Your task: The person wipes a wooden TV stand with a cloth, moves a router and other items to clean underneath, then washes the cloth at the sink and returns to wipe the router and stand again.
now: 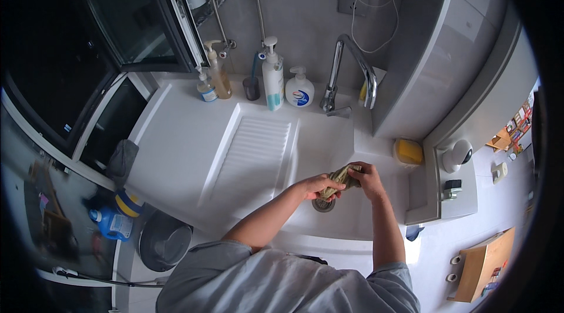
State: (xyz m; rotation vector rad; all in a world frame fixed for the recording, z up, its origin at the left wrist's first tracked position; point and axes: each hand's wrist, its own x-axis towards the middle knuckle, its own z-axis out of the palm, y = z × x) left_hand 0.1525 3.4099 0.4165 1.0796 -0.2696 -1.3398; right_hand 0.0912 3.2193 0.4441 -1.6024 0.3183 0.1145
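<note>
My left hand (319, 186) and my right hand (365, 177) both grip a bunched olive-green cloth (338, 179), one at each end. They hold it over the basin of a white laundry sink (308, 136), just above the round metal drain strainer (323, 205). Left of the basin is the sink's ribbed washboard (260, 150). A chrome faucet (337, 70) rises behind the basin, its spout to the right. I see no water running from it.
Along the back ledge stand a white hand-soap bottle (300, 88), a tall white pump bottle (273, 75), a dark cup (251, 88) and an amber pump bottle (220, 76). A yellow sponge (409, 152) lies right; a grey basin (165, 242) and blue detergent bottle (112, 223) are lower left.
</note>
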